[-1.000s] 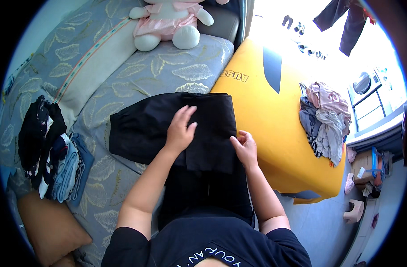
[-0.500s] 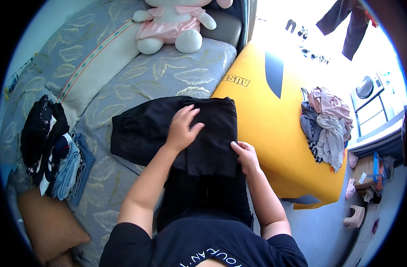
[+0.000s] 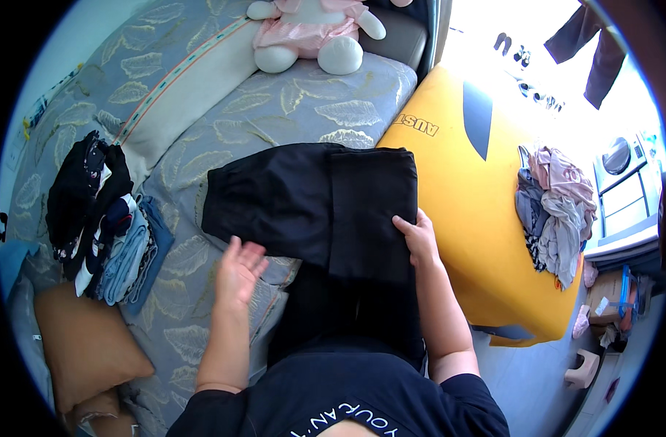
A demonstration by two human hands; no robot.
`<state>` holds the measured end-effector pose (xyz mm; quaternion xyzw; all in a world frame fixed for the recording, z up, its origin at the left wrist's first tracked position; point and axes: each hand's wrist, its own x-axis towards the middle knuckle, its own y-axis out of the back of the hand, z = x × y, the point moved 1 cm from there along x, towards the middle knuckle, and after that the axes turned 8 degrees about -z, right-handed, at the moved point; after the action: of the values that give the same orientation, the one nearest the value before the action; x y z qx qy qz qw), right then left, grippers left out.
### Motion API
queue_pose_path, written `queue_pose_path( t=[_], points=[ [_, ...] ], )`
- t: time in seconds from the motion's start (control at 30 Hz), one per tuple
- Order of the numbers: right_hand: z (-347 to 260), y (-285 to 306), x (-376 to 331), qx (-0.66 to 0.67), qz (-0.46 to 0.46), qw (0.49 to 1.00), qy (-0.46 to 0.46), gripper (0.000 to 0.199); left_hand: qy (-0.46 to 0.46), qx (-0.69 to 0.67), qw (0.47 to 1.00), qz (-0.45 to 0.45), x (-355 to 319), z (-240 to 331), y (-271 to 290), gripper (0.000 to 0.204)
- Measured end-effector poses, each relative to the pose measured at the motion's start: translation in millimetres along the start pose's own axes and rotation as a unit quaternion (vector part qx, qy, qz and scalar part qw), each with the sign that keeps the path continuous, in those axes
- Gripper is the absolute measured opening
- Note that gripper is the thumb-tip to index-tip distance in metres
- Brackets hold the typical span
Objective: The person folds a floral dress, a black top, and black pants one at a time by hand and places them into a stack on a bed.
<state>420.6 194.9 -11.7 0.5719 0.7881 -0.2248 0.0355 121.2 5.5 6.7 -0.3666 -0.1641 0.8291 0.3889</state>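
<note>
A pair of black trousers (image 3: 271, 197), folded lengthwise, lies in front of me across the bed's edge. Its right part is doubled back into a squarish panel (image 3: 369, 211). My right hand (image 3: 420, 239) pinches the right edge of that panel, thumb on top and the other fingers mostly hidden beneath. Off the cloth, close to the trousers' lower left edge, my left hand (image 3: 240, 275) is open with its fingers stretched out and nothing in it.
Folded clothes (image 3: 111, 226) are stacked on the patterned bed (image 3: 180, 269) at left, above a brown pillow (image 3: 92, 349). A plush toy (image 3: 311, 36) sits at the back. To the right, loose clothes (image 3: 555, 211) lie on a yellow-covered surface (image 3: 471, 255); a small stool (image 3: 582, 369) stands beyond.
My left hand has lifted off the trousers and moved left and toward me. The folded panel lies flatter and wider. My right hand stays at its edge; the whole view has shifted slightly.
</note>
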Motion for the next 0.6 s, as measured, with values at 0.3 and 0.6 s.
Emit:
queue_pose_path(
  t=[0.3, 0.6],
  points=[
    [1.0, 14.4, 7.8, -0.050, 0.002, 0.998, 0.034, 0.036, -0.070, -0.020, 0.991, 0.115, 66.9, 22.9, 34.2, 0.035],
    [24.5, -78.6, -17.0, -0.549, 0.024, 0.784, 0.288, 0.057, -0.198, -0.034, 0.980, -0.006, 60.8, 22.7, 14.2, 0.035]
  ],
)
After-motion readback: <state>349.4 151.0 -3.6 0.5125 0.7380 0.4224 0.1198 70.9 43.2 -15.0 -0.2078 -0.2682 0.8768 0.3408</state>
